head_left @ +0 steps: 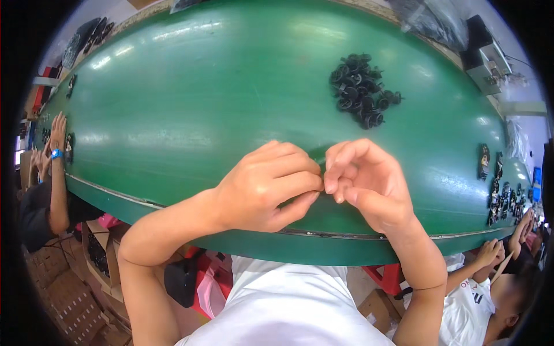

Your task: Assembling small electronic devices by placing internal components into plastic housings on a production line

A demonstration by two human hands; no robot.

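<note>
Both my hands meet over the near part of the green work surface (225, 98), fingertips almost touching. My left hand (271, 187) is closed, its back turned up and its fingers bent together toward the right. My right hand (372, 187) is closed too, with curled fingers and the thumb side facing the left hand. Whatever lies between the fingertips is too small or too hidden to make out. Beyond my right hand sits a heap of small black wheel-like parts (360, 89), apart from both hands.
Small dark assemblies (496, 196) stand along the right edge of the surface. A co-worker's hand with a blue wristband (56, 154) rests at the left end. Other people work at the right. A metal box (487, 63) stands at the far right; an open carton (98, 254) is below left.
</note>
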